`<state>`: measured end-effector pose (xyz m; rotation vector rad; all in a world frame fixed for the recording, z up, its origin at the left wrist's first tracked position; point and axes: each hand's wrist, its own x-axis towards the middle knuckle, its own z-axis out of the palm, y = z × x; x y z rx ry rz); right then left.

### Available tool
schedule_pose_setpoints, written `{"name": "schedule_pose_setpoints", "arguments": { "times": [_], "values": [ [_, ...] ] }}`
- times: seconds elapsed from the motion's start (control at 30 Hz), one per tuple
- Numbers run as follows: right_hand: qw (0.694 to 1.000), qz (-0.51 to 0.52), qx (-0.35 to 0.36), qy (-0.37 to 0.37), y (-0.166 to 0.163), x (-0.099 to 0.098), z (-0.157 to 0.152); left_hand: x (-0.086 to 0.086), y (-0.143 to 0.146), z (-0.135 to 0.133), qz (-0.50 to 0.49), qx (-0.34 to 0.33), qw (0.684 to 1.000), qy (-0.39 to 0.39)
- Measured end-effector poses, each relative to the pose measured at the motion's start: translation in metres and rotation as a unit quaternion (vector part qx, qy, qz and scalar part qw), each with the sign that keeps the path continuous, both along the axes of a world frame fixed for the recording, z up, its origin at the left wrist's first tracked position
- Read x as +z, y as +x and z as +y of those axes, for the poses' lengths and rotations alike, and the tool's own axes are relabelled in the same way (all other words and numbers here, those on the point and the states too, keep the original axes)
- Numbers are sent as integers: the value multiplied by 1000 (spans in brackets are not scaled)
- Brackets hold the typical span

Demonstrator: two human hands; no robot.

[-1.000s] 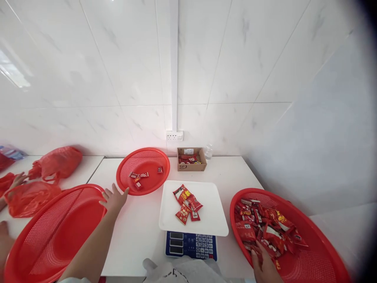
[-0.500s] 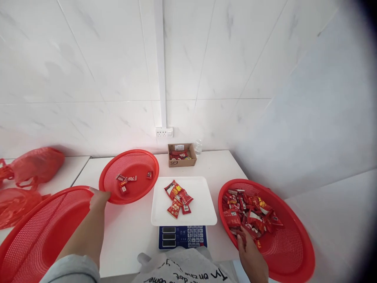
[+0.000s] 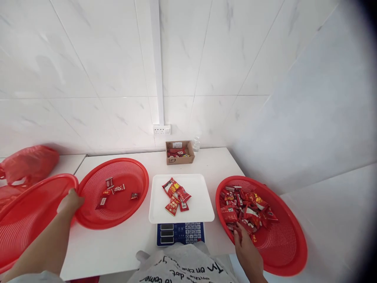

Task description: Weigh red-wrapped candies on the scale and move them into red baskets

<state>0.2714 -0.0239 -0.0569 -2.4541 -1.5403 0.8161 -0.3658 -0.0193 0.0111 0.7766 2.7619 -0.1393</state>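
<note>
My left hand (image 3: 70,202) is closed at the right rim of the left red plastic basket (image 3: 44,181). Its fingers also meet the left rim of the middle red basket (image 3: 126,221), in which several small wrapped snacks (image 3: 119,188) lie. My right hand (image 3: 246,245) curls over the near-left rim of the right red basket (image 3: 290,239). Its fingertips touch a heap of red snack packets (image 3: 253,214) inside; whether they pinch a packet cannot be made out. Between the hands, several red packets (image 3: 176,196) rest on the white pan (image 3: 200,196) of a blue digital scale (image 3: 180,234).
Behind the scale, a small cardboard box (image 3: 179,160) holds more packets, with a clear plastic item (image 3: 196,144) beside it. Red plastic bags (image 3: 31,163) lie at the far left. A tiled wall (image 3: 118,70) with a socket (image 3: 161,129) bounds the white table (image 3: 103,251).
The left and middle baskets have shifted left with my left hand, the middle one also coming nearer. Snacks inside moved along. My right hand stays at the right basket; the view has turned slightly.
</note>
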Motion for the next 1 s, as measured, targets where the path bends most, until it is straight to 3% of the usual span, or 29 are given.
{"name": "schedule_pose_setpoints", "arguments": {
  "times": [0.1,0.27,0.43,0.73,0.83,1.0],
  "values": [
    [1000,-3,0,1,1,-2,0,-1,-6,-8,5,-59,998,-6],
    [1000,6,1,3,5,-11,0,-9,2,-15,9,-247,968,-44],
    [1000,10,-1,-1,6,-12,-1,-11,27,-6,23,-336,941,-45],
    [1000,16,-2,4,4,-8,-1,-23,57,19,9,-389,921,2],
    [1000,10,-5,5,3,-7,0,-19,69,28,-16,-390,920,-5],
    [1000,-4,-11,6,1,-5,-1,-12,135,33,-40,-430,897,93]
  ]
}}
